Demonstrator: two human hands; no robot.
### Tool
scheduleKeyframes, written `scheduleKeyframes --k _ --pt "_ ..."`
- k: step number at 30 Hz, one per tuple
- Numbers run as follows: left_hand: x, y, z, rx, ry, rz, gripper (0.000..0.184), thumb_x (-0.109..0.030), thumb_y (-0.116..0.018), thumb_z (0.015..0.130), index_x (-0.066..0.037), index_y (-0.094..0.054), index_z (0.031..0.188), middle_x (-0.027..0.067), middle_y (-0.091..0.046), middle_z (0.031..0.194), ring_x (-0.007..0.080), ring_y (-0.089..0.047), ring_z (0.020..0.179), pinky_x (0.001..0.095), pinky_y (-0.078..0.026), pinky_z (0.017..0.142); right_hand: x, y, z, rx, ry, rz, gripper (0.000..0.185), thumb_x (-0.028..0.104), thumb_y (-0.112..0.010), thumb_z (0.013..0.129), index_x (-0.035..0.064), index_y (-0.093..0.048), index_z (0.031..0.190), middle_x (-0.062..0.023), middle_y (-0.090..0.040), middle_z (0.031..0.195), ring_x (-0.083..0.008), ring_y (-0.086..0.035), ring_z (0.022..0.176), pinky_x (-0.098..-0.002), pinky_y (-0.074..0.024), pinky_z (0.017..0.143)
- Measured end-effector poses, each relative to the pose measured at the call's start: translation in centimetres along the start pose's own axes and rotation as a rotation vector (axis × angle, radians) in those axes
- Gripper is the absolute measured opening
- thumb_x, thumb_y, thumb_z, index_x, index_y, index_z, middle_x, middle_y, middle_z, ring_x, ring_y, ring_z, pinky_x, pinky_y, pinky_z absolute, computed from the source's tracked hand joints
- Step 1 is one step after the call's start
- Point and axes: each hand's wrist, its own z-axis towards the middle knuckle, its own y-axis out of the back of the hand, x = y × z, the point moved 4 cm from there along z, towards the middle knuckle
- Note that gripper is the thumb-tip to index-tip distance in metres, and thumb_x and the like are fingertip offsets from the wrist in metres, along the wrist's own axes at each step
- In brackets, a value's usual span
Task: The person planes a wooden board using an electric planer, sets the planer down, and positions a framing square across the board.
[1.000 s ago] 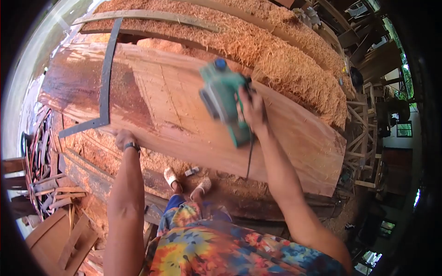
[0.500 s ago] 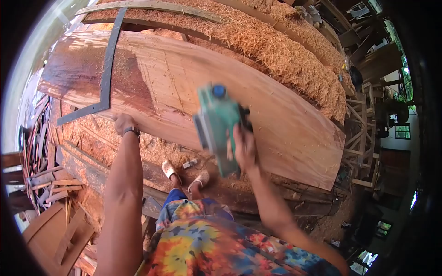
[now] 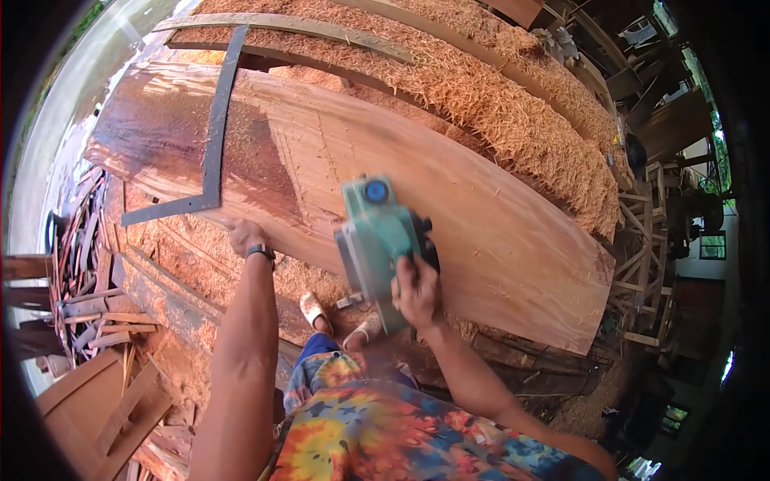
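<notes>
A long wooden board [image 3: 481, 232] lies across the view, with a dark brown stained patch towards its left end. My right hand [image 3: 418, 295] is wrapped round the handle of a green electric planer [image 3: 377, 232], which is over the middle of the board and overhangs its near edge. The planer is slightly blurred, and its underside is hidden. My left hand [image 3: 247, 236], with a dark band at the wrist, grips the board's near edge left of the planer. Close by, a dark metal framing square [image 3: 214, 152] lies across the board, its short arm extending past the near edge.
Wood shavings [image 3: 513, 128] are heaped behind the board along wooden beams [image 3: 297, 30]. Scrap wood [image 3: 104, 321] is piled at the left. My feet in pale shoes [image 3: 314, 308] stand below the board, near a small white block [image 3: 349, 301]. A wooden frame [image 3: 642, 256] stands right.
The whole view has shifted, so the board and square appear farther right and lower. Relative to the board, the planer has moved left and slightly towards me. My left hand stays at the edge.
</notes>
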Motion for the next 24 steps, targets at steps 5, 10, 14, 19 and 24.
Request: scheduleKeyframes --k 5,10,14,19,24 --pt "0.8 -1.2 2.0 -0.023 0.046 -0.008 0.096 -0.067 -0.026 0.098 0.020 -0.062 0.114 0.0367 -0.064 0.117 0.0465 -0.063 0.113 0.0489 -0.050 0.100 2.8 -3.7 16.1 -0.100 0.054 -0.133 0.054 0.058 -0.058 0.096 0.0060 -0.058 0.084 0.0011 -0.047 0.053 -0.0098 -0.046 0.040 -0.0279 -0.0363 0.037" --pt "-0.2 0.1 0.0 -0.034 0.035 0.001 0.094 -0.066 -0.027 0.098 0.020 -0.063 0.112 0.0364 -0.065 0.115 0.0460 -0.065 0.111 0.0497 -0.050 0.100 7.8 -7.1 27.2 0.063 0.072 -0.162 0.060 0.063 -0.060 0.092 0.0035 -0.059 0.085 -0.0007 -0.051 0.056 -0.0117 -0.050 0.043 -0.0287 -0.0424 0.041" --pt "0.1 -0.8 1.2 -0.041 0.046 0.021 0.091 -0.063 -0.027 0.099 0.019 -0.065 0.110 0.0353 -0.065 0.116 0.0451 -0.064 0.113 0.0489 -0.048 0.102 7.8 -6.3 25.8 0.121 0.087 -0.169 0.055 0.060 -0.061 0.093 0.0050 -0.061 0.090 -0.0004 -0.051 0.058 -0.0114 -0.051 0.045 -0.0286 -0.0431 0.043" --pt "-0.2 -0.3 0.3 0.011 0.028 0.013 0.091 -0.063 -0.025 0.100 0.017 -0.066 0.111 0.0334 -0.065 0.118 0.0441 -0.063 0.116 0.0490 -0.048 0.103 3.6 -1.4 12.8 0.026 0.075 -0.305 0.049 0.049 -0.057 0.098 0.0005 -0.069 0.100 -0.0179 -0.069 0.075 -0.0268 -0.068 0.065 -0.0391 -0.0531 0.062" --pt "-0.5 0.5 -0.8 0.027 0.037 0.020 0.091 -0.064 -0.024 0.099 0.016 -0.065 0.113 0.0329 -0.065 0.118 0.0446 -0.063 0.115 0.0488 -0.048 0.102 -0.2 4.2 -4.3 0.002 -0.047 -0.264 0.032 0.030 -0.062 0.097 -0.0014 -0.065 0.104 -0.0140 -0.068 0.076 -0.0230 -0.065 0.064 -0.0371 -0.0518 0.063"
